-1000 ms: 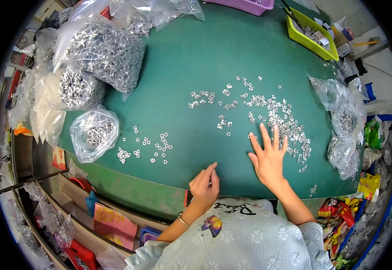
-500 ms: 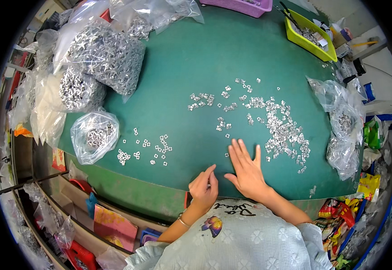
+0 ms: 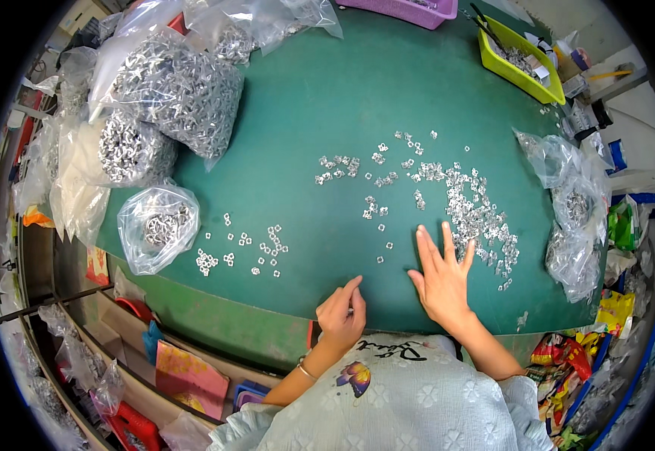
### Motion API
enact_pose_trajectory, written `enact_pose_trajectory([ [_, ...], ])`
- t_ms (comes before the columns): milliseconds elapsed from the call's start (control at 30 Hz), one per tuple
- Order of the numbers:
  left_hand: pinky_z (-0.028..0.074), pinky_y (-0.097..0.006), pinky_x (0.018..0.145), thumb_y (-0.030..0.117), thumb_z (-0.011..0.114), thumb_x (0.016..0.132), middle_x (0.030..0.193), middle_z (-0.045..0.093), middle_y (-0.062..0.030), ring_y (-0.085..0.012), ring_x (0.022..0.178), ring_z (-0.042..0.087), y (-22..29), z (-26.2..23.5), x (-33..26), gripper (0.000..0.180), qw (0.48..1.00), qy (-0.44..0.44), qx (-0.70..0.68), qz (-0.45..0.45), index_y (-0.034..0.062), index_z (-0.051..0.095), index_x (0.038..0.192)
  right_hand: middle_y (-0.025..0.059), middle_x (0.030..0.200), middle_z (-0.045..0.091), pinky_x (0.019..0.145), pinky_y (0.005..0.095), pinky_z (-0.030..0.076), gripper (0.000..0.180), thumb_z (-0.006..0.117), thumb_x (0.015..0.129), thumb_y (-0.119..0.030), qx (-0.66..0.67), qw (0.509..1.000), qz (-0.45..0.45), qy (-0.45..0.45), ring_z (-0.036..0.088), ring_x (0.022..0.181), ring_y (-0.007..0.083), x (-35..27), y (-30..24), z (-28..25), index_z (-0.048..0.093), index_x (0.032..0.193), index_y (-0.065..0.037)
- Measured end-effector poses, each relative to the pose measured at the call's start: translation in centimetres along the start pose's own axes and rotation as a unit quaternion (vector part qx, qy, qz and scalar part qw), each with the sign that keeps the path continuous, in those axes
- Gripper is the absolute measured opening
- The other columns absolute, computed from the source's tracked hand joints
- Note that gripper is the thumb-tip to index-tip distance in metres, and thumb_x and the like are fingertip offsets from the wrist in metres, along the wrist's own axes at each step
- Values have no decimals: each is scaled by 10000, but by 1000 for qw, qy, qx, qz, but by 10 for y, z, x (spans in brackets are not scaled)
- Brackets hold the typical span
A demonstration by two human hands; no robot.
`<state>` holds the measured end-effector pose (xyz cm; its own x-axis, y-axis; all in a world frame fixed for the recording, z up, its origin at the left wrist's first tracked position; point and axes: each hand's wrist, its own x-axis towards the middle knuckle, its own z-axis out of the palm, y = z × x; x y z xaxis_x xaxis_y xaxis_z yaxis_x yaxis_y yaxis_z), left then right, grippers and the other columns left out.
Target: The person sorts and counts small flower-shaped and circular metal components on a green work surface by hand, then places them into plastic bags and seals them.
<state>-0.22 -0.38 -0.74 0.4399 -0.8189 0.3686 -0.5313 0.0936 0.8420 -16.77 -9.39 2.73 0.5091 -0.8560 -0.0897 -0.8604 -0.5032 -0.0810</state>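
Observation:
My right hand (image 3: pixel 445 284) lies palm down with fingers spread at the left edge of a scattered heap of small silver metal pieces (image 3: pixel 469 207), flower-shaped or square with a hole. Its fingertips reach the heap's near-left side. Over the table's near edge, my left hand (image 3: pixel 340 310) is curled, the index finger partly extended. A bit of grey shows between its fingers, too small to name. Farther left lies a looser group of similar pieces (image 3: pixel 272 245), beside an open clear plastic bag (image 3: pixel 158 228) with more silver pieces inside.
Large clear bags of silver parts (image 3: pixel 184 94) crowd the green table's (image 3: pixel 297 105) far left. A yellow-green basket (image 3: pixel 519 69) and a purple tray (image 3: pixel 410 10) stand at the back. More plastic bags (image 3: pixel 573 218) lie along the right edge. Shelving (image 3: pixel 128 342) is below left.
My right hand has moved right, toward the heap, uncovering a small piece on the table. My left hand has stayed nearly still.

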Motion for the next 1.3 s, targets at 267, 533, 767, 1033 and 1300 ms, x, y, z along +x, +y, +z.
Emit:
enact_pose_trajectory([
  [267,380,-251,435,-91,566,793,574,518,-79,-130,440,467,0,-1,0,193,1000,2,7,1,-35,658,953,78,1475,301,1026,680,83,497,587,859,-265,-33,994,86,52,179,1389,360,-15,14,1,484,1323,-116],
  [533,402,-252,450,-89,565,797,590,543,-87,-134,452,489,3,-2,1,189,1000,3,-5,-15,-38,658,953,174,1496,228,1050,657,116,730,596,841,-385,63,997,-40,-27,162,1405,332,3,-26,9,338,1376,39],
  [767,412,-244,466,-92,559,796,597,554,-92,-133,471,507,4,-4,0,191,999,27,-22,-35,-40,656,952,224,1486,218,1105,529,167,782,627,833,-283,189,976,-110,11,192,1391,360,29,-54,11,232,1401,84],
  [1033,429,-235,460,-132,546,779,608,587,-103,-147,466,537,2,-8,-1,212,996,85,-40,1,-62,643,955,217,1490,216,1119,488,170,777,580,841,-401,100,987,-121,-43,175,1401,338,22,-74,15,296,1382,79],
  [1300,439,-228,474,-123,478,804,580,582,-89,-113,490,547,-9,-12,-18,226,971,189,-130,-67,-72,641,953,221,1489,219,1114,516,156,744,561,862,-366,113,964,-235,-52,182,1399,342,33,-98,15,287,1382,90],
])
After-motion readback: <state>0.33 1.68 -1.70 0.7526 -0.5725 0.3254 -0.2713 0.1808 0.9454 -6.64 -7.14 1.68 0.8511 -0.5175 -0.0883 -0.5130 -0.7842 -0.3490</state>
